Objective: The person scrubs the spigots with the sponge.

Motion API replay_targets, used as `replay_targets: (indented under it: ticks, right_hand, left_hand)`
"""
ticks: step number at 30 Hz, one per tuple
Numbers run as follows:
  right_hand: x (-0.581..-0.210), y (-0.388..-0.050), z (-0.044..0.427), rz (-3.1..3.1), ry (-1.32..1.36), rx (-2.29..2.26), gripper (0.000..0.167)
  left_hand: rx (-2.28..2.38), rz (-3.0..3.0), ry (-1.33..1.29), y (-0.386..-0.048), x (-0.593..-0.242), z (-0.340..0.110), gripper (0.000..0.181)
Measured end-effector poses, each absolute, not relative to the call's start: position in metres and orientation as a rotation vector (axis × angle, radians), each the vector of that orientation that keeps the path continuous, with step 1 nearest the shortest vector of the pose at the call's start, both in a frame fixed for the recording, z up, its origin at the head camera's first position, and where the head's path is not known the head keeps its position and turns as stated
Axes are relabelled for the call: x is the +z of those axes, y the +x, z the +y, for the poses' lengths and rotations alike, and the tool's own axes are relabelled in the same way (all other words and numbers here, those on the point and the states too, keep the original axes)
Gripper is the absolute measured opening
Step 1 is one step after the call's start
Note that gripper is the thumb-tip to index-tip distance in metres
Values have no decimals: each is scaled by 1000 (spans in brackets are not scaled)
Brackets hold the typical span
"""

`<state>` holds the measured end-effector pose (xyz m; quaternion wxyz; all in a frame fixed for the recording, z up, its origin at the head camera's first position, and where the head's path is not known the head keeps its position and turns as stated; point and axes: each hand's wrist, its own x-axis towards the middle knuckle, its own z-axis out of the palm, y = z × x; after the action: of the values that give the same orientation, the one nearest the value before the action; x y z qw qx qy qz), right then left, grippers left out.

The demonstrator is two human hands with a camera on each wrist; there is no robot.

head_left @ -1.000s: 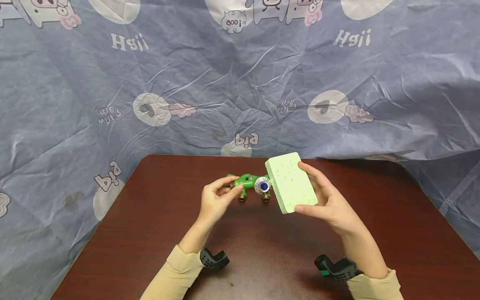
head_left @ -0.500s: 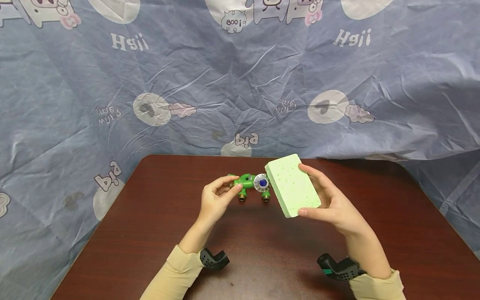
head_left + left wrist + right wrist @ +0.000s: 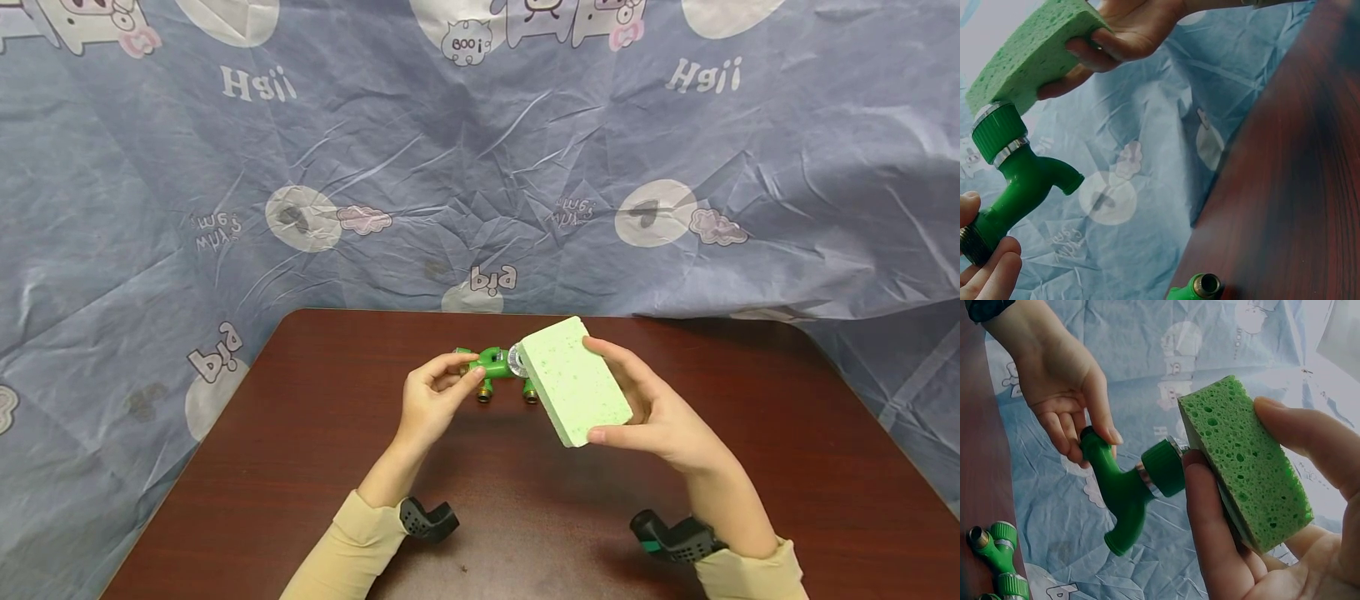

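My left hand point(image 3: 435, 398) pinches the threaded inlet end of a green tap point(image 3: 492, 365) between thumb and fingers. The tap, its spout and its ribbed green knob point(image 3: 1000, 134) with a silvery top show in the left wrist view. In my right hand point(image 3: 667, 421) is a light green sponge point(image 3: 573, 383), gripped by its edges with thumb and fingers. The sponge lies against the knob's top and hides part of it in the head view. Its porous side point(image 3: 1244, 465) shows in the right wrist view.
Behind the tap, a green branched hose fitting point(image 3: 1005, 550) with brass threaded ends lies on the dark reddish-brown table point(image 3: 315, 433). A blue-grey printed cloth point(image 3: 420, 167) hangs behind the table. Each wrist wears a black camera mount point(image 3: 429, 518).
The sponge has shifted a little left and down with my right hand, covering the blue middle of the knob seen earlier. My left hand and the tap stay nearly still.
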<state>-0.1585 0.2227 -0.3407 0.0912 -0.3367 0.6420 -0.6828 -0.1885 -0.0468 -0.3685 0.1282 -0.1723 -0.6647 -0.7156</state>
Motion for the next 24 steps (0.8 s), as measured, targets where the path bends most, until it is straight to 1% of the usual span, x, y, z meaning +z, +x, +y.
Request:
replay_targets:
  ticks: [9, 13, 20, 24]
  right_hand:
    - [-340, -159, 221, 1877, -1071, -2102, 87]
    - [-341, -159, 217, 1877, -1051, -2087, 88]
    - [-339, -159, 222, 1913, -1008, -2052, 90]
    - [-340, -160, 224, 1920, -1043, -2094, 88]
  left_hand:
    - [-2148, -1908, -501, -188, -368, -48, 21]
    - [-2141, -1917, -484, -189, -369, -48, 21]
    - [-2150, -1861, -522, -205, -393, -50, 23]
    - [-2157, -1872, -510, -205, -392, -50, 23]
